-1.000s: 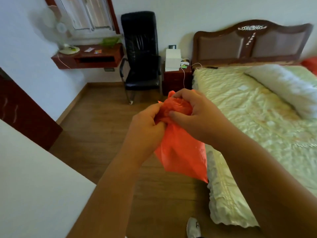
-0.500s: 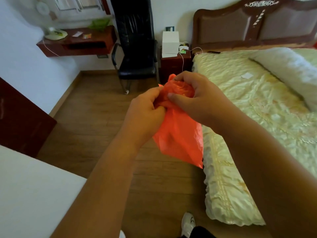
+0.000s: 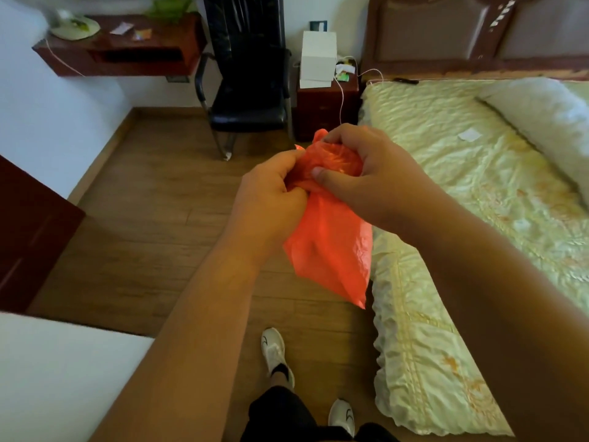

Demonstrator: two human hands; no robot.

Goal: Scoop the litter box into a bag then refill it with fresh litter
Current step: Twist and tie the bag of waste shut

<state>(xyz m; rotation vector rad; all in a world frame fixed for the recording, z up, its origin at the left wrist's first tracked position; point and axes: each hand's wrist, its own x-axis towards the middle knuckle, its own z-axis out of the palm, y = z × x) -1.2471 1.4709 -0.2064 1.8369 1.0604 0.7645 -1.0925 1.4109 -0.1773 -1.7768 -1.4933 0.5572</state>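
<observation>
The person holds an orange plastic bag (image 3: 331, 244) in mid-air above the wooden floor (image 3: 143, 224), just beside the edge of the bed (image 3: 446, 193). The left hand (image 3: 271, 199) grips the bag's bunched top with curled fingers, and the right hand (image 3: 360, 173) pinches the same crumpled top between thumb and fingers, while the rest of the bag hangs below.

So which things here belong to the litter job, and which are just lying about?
For the job: orange bag, gripped at its top by left hand and right hand.
Lying about: bed, black chair, nightstand, white box, wall shelf.
</observation>
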